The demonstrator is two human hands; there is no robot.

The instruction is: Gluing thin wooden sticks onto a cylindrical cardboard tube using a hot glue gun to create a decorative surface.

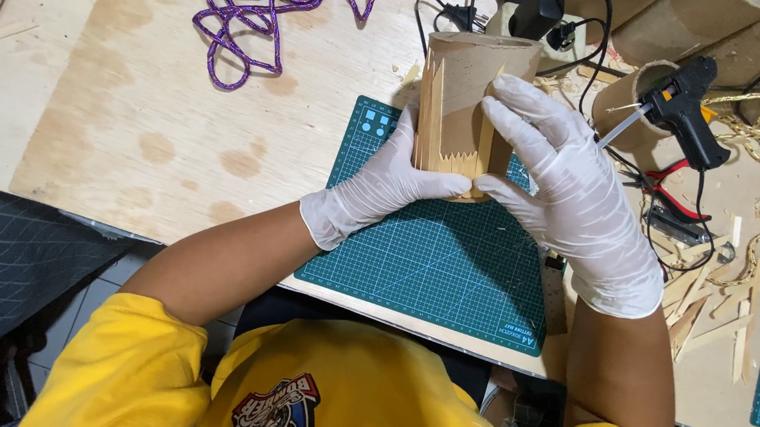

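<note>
Standing upright on the green cutting mat (431, 264), the cardboard tube (475, 94) has its long axis vertical and its open mouth toward the camera; thin wooden sticks (432, 122) run up its side. The left hand (382, 186), in a white glove, is curled around the tube's lower left side. The right hand (574, 189), also gloved, presses with nearly straight fingers on a stick on the right side. A purple rope (252, 5) lies far left on the plywood table (132, 119), and a black glue gun (687, 108) lies right.
</note>
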